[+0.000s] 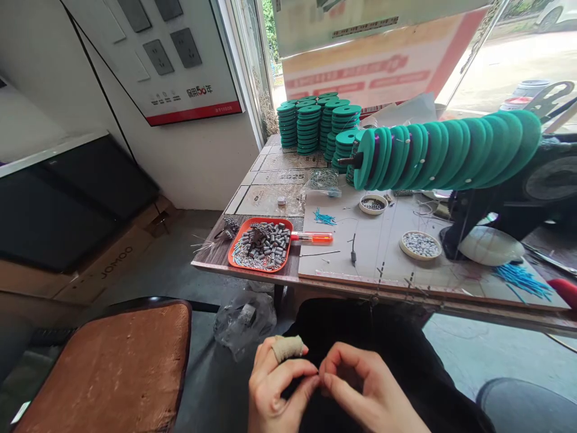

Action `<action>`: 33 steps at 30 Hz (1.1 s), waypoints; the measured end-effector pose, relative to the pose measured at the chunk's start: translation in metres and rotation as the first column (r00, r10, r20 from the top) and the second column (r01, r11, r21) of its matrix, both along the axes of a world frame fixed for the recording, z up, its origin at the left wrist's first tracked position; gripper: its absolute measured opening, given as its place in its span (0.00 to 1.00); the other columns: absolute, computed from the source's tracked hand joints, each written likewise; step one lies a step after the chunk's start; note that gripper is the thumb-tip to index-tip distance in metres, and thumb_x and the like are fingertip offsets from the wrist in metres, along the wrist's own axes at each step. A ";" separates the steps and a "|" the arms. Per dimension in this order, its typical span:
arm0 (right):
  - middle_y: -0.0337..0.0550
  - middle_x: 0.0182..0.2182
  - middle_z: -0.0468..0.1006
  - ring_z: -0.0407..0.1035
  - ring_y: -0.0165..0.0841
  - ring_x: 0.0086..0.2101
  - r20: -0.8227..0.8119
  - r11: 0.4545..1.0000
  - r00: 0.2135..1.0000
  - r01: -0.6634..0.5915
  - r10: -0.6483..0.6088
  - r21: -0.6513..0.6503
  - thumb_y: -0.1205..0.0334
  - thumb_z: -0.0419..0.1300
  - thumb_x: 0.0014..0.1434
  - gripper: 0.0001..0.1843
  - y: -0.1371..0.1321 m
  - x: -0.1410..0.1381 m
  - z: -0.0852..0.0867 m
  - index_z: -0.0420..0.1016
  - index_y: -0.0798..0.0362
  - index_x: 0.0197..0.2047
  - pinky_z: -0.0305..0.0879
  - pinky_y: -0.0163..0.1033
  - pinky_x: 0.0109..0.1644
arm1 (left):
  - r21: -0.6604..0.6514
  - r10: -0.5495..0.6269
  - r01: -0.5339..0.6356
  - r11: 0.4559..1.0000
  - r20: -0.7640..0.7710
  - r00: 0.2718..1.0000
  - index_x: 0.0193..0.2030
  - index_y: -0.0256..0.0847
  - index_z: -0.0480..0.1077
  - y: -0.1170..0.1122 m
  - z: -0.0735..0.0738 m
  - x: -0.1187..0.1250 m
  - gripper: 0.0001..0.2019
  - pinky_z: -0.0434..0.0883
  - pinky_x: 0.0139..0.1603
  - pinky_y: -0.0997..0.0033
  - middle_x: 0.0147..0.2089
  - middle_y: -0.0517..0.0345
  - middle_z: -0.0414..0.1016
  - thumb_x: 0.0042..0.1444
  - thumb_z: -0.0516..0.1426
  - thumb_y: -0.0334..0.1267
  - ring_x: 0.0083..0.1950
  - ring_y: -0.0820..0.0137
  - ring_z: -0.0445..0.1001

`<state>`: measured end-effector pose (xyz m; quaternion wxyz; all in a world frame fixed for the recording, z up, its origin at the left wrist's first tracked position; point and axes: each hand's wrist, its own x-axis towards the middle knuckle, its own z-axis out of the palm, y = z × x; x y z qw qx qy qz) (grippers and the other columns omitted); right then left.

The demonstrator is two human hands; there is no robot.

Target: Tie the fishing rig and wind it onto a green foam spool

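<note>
My left hand [280,388] and my right hand [356,385] meet over the dark-trousered lap, thumb and forefinger of each pinched together. Their fingertips touch, or nearly so, around something too small to make out. A beige wrap covers one finger of the left hand. On the table in front lies an orange tray [233,260] heaped with dark metal cylinders [274,240] and small shiny pieces. Beside it are an orange-handled tool [322,237] and a dark weight on a wire [353,255]. Round dishes hold dark beads [373,204] and pale beads [421,244].
Green foam spools [446,150] sit in a row on a spindle above the table's right side; more spools [308,129] are stacked behind. Blue thin pieces [523,282] lie at the right. A brown stool [112,361] and a plastic bag [246,322] are at the left.
</note>
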<state>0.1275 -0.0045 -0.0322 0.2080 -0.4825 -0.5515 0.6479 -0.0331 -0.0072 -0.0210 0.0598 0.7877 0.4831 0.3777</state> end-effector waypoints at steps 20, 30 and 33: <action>0.41 0.28 0.64 0.52 0.08 0.27 0.061 1.000 0.998 -0.004 0.003 0.015 0.56 0.47 0.53 0.20 0.001 0.000 -0.001 0.65 0.69 0.32 0.47 0.10 0.30 | 0.018 -0.001 0.002 1.000 -0.031 1.000 0.24 0.44 0.74 0.001 0.002 0.001 0.06 0.72 0.34 0.82 0.30 0.62 0.75 0.48 0.60 0.41 0.35 0.79 0.71; 0.40 0.26 0.63 0.50 0.08 0.26 0.064 1.000 0.998 0.005 -0.006 0.027 0.58 0.47 0.53 0.19 0.001 0.001 0.000 0.64 0.69 0.31 0.47 0.10 0.29 | 0.194 0.016 0.017 0.981 -0.167 0.986 0.25 0.45 0.74 0.002 0.005 0.001 0.03 0.70 0.35 0.79 0.31 0.62 0.76 0.47 0.61 0.38 0.35 0.78 0.70; 0.39 0.25 0.62 0.49 0.07 0.26 0.070 0.999 0.998 0.008 -0.011 0.043 0.58 0.47 0.52 0.18 0.000 0.002 0.001 0.63 0.69 0.30 0.45 0.09 0.28 | 0.203 0.015 0.025 0.979 -0.194 0.981 0.26 0.45 0.74 0.001 0.004 0.000 0.01 0.69 0.36 0.79 0.32 0.62 0.76 0.46 0.62 0.37 0.36 0.77 0.70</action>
